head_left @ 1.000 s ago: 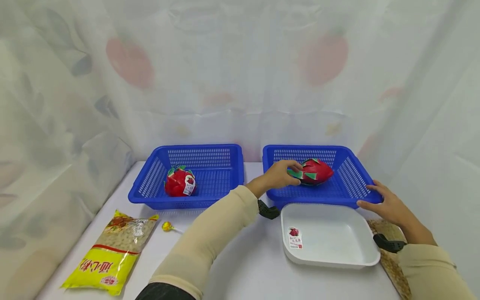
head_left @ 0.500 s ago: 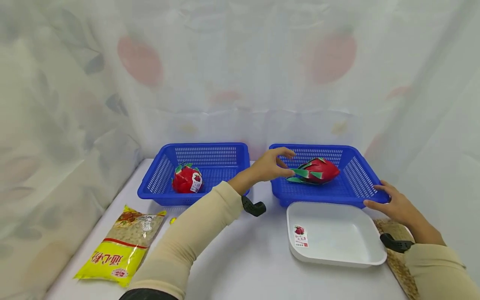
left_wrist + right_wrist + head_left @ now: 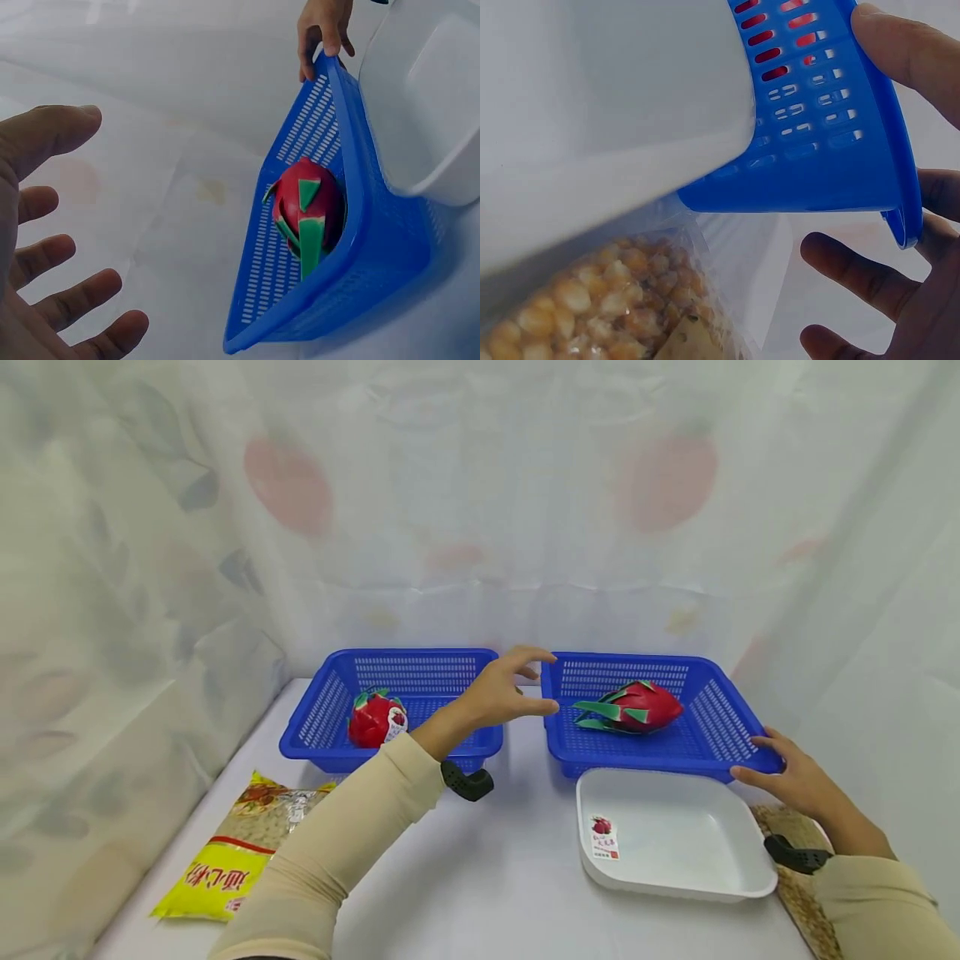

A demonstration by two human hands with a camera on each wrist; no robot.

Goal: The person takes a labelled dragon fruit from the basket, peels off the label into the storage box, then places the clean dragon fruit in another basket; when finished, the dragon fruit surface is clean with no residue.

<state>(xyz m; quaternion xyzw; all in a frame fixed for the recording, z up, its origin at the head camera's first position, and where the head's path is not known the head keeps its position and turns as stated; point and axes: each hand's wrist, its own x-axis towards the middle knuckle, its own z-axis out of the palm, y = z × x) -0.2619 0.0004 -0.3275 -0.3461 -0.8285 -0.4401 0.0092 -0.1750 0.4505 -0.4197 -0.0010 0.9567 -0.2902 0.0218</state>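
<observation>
At the right blue basket (image 3: 718,710), head view: a red dragon fruit (image 3: 648,706) lies on its side on the basket floor, green leaf tips pointing left. Left hand (image 3: 502,689) is just beside the left rim, thumb and fingers spread wide in a C, nothing held. Right hand (image 3: 795,777) is at the front right corner, thumb in front. A white tub (image 3: 675,831) stands on the table (image 3: 480,877) just in front. Second dragon fruit (image 3: 372,720) sits in the left blue basket (image 3: 420,664).

Left wrist view: left hand's fingers well parted and apart from the fruit. Leaf tips stand out from the red body; judged bendy, a poor hold. Better grip: round the broad middle, thumb opposite fingers. Estimate: fairly light, somewhat slick skin, body firmer than leaves, apt to roll.

Right wrist view: right hand holds the basket rim, thumb one side, a finger the other; two fingers extended free. Basket looks like thin slotted plastic: light, slightly flexible, not fragile. Rolled rim is the sensible hold; one corner alone may let it swing. Corn bag (image 3: 630,292) lies beneath, near the tub.
</observation>
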